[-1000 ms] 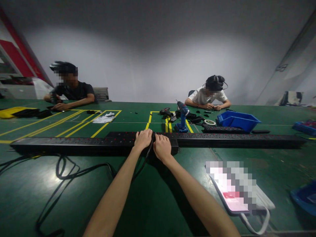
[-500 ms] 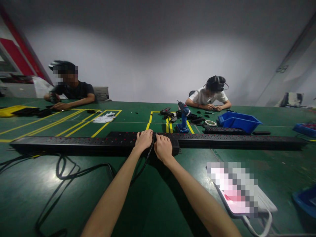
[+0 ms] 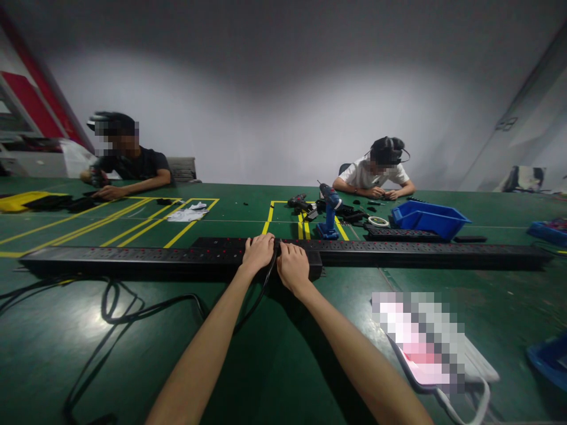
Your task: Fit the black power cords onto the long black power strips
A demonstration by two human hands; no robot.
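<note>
a long black socket bar with red dots (image 3: 133,260) lies across the green desk (image 3: 150,372), from the left of the frame to just right of centre. the left hand (image 3: 258,252) rests on it at the centre, fingers bent over the top; the right hand (image 3: 293,265) sits just beside, near the bar's right end, fingers curled down. a thin black cable (image 3: 267,279) rises between the hands; i cannot tell whether either hand grips it. a second black bar with red dots (image 3: 420,254) stretches towards the right edge.

above the centre, a blue cordless drill (image 3: 328,215) stands upright, with a blue plastic bin (image 3: 429,218) to its right. at lower right lies a phone with a lit pink screen (image 3: 414,354). a person in a dark top (image 3: 144,165) sits at upper left, another in a white shirt (image 3: 361,174) at upper right.
</note>
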